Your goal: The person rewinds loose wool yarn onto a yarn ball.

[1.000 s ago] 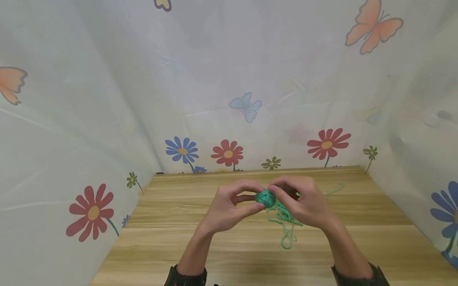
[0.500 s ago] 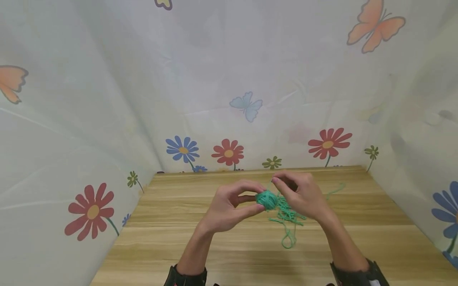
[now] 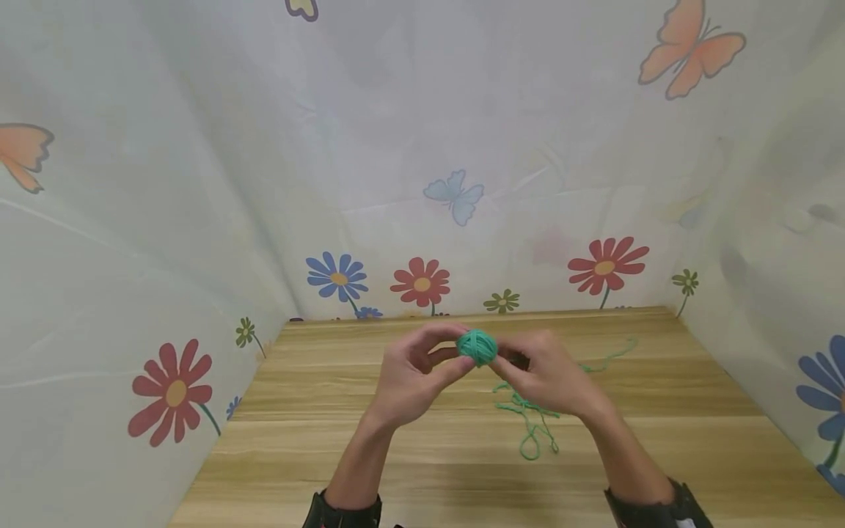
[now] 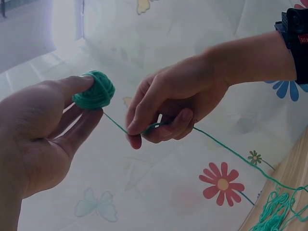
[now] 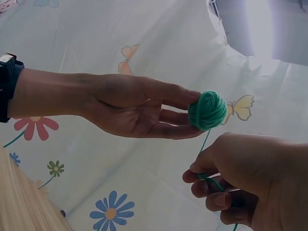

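A small ball of green yarn [image 3: 477, 347] is held up over the table, pinched between the thumb and fingertips of my left hand [image 3: 412, 374]. My right hand [image 3: 544, 370] is just to its right and grips the strand [image 4: 117, 122] that runs off the ball, pinching it between thumb and forefinger. In the left wrist view the strand passes through the curled right fingers and slants down to a loose heap of yarn [image 4: 273, 211]. The right wrist view shows the ball [image 5: 208, 111] wound in crossing layers, with the thread taut below it.
Loose loops of green yarn [image 3: 530, 447] lie on the wooden table [image 3: 317, 455] below the hands, and one tail [image 3: 617, 354] stretches out to the right. A flowered white curtain [image 3: 370, 147] surrounds the table at the back and sides.
My right hand first rose away from the ball with the strand, then came down beside it. The left hand has lifted the ball slightly up and left, and the heap under the hands has shifted.
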The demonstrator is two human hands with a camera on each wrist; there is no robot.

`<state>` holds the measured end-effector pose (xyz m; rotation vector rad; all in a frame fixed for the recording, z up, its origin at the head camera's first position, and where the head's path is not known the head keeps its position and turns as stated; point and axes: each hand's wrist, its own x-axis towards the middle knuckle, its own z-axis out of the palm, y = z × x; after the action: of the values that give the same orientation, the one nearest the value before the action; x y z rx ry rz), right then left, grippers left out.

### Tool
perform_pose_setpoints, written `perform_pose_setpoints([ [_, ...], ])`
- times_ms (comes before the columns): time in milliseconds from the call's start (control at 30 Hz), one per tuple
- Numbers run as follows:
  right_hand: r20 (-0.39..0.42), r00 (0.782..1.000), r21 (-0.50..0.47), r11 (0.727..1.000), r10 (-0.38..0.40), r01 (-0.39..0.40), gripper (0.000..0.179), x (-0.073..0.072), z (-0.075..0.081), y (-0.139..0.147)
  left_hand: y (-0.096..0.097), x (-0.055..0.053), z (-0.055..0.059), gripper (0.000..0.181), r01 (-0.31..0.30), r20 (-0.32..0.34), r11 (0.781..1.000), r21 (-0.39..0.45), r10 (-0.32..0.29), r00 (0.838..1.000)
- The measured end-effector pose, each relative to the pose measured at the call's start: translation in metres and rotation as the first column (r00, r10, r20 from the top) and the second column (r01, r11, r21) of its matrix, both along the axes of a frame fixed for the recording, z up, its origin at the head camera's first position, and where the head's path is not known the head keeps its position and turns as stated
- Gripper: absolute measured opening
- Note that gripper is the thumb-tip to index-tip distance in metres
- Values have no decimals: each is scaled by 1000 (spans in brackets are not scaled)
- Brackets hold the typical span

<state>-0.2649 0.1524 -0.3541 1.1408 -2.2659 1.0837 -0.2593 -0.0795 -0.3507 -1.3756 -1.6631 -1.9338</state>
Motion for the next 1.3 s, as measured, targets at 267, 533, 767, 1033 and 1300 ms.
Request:
perform_pose_setpoints([
  [267, 18, 992, 33, 991, 126, -126, 14, 13, 8, -7, 1, 2, 4, 37, -146, 26, 988, 46, 144, 989],
  [533, -17, 965, -38, 964, 262, -262, 24, 30, 17, -9, 4, 10, 13, 34, -202, 29, 979, 38, 201, 979],
  [767, -97, 948, -123, 942, 303, -313, 33, 38, 24, -8, 5, 8, 11, 34, -194, -2, 981, 16, 194, 981],
  [1033, -133, 955, -192, 939, 264, -287, 37, 37, 27, -5, 7, 7, 10, 33, -167, -29, 986, -29, 166, 986],
  [1300, -143, 972, -270, 937, 188, -221, 34, 34, 26, -4, 7, 3, 4, 37, -106, -25, 992, -65, 104, 994],
])
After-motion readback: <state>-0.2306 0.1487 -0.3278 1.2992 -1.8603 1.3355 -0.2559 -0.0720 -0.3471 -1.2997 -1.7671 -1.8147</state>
